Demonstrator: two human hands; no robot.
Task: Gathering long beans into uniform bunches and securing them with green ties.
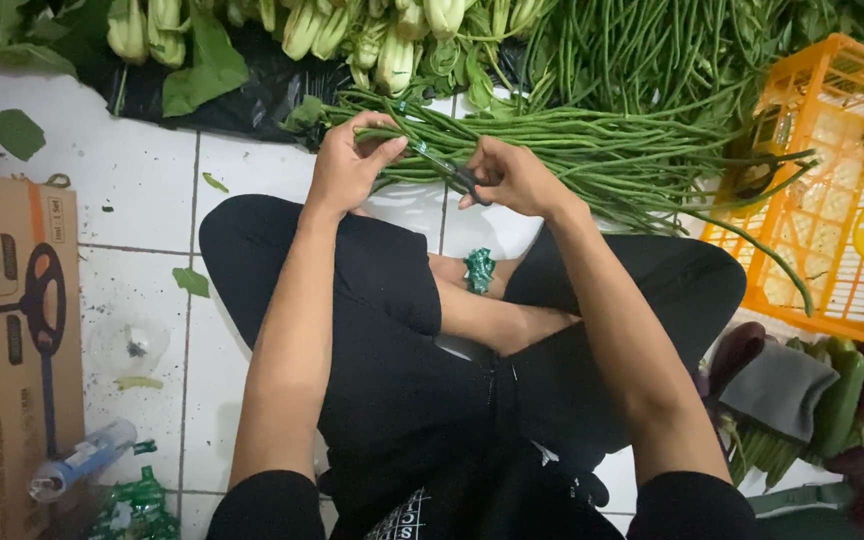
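Note:
I sit cross-legged on a white tiled floor. My left hand (347, 165) pinches the ends of a bundle of long green beans (592, 150) lying on the floor in front of me. My right hand (512, 175) grips dark-handled scissors (452, 172), whose blades point left at the bean ends by my left fingers. A small green bundle of ties (479, 270) rests on my leg below the hands.
Leafy greens (372, 35) and more long beans (642, 50) lie along the top on black plastic (262, 95). An orange crate (832, 190) stands at right; eggplants and peppers (842, 400) below it. A cardboard box (7, 350), a bottle (77, 462) and a clear cup (130, 345) lie at left.

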